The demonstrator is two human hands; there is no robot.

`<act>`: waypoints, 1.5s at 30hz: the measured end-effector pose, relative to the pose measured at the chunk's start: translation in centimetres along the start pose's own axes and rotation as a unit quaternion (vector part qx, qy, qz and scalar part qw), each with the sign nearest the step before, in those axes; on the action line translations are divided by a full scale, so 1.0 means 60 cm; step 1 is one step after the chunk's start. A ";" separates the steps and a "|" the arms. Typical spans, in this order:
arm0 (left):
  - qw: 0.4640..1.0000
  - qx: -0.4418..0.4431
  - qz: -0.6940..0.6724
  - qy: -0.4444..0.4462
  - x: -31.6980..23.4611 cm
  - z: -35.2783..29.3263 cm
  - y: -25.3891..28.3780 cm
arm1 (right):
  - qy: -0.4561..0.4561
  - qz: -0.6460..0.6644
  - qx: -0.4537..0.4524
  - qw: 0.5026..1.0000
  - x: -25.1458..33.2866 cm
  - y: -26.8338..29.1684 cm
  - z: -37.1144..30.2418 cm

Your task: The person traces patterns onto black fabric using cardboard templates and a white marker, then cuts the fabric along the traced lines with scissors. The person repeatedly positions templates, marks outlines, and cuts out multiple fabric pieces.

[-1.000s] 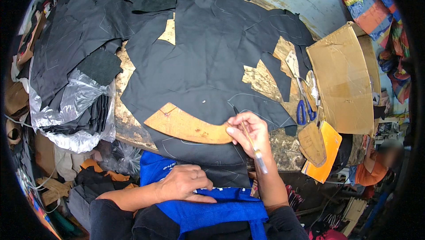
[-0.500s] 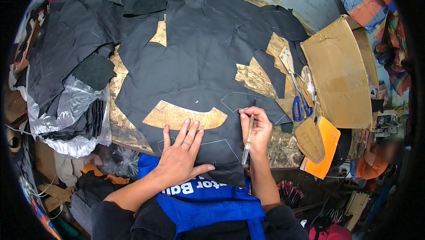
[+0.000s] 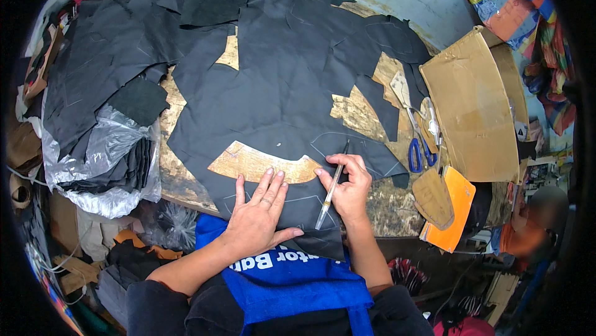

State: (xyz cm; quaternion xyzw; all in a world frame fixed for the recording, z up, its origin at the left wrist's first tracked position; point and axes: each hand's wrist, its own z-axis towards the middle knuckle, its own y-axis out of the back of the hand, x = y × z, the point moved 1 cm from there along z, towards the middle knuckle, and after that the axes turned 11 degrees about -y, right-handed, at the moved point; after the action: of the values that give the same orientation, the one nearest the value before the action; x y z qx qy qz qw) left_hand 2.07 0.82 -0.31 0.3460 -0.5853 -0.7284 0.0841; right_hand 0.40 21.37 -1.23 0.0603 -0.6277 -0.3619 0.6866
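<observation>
A curved brown pattern piece (image 3: 264,163) lies on a large sheet of black leather (image 3: 273,88). My left hand (image 3: 257,209) rests flat with fingers spread, its fingertips on the pattern's lower edge. Between the fingers of my right hand (image 3: 349,190) is a slim pen (image 3: 329,198), its dark end pointing away from me. The thumb of that hand is at the pattern's right corner. Thin pale outlines run across the leather, one to the right of the pattern and one below it.
To the right lie blue-handled scissors (image 3: 415,150), an orange booklet (image 3: 458,202) under a brown rounded pattern (image 3: 433,202), and a cardboard box (image 3: 472,106). A clear plastic bag (image 3: 102,187) with black pieces is on the left. Another person (image 3: 528,230) sits at far right.
My right hand has moved left, bringing the pen with it, and its thumb has come to the pattern's right corner. My left hand stays on the pattern. The whole view has shifted slightly.
</observation>
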 end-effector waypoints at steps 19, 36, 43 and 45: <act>1.000 -0.007 -0.016 -0.001 0.008 -0.005 0.001 | 0.021 -0.038 0.003 0.999 0.001 -0.001 -0.003; 0.999 -0.011 -0.042 -0.005 0.014 -0.007 0.002 | -0.125 0.284 0.202 0.929 0.110 -0.057 0.042; 0.997 0.052 -0.059 0.011 0.015 -0.014 0.004 | -0.131 0.233 0.346 0.899 0.134 -0.142 0.031; 0.996 0.023 -0.081 -0.006 0.012 -0.012 0.002 | -0.141 0.215 0.382 0.888 0.139 -0.158 0.030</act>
State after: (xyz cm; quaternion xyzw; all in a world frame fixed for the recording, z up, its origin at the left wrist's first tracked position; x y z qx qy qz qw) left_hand 1.91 -0.15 -0.56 0.3902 -0.5722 -0.7212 0.0132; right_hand -5.66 10.36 0.85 0.1301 -0.8052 0.0572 0.5758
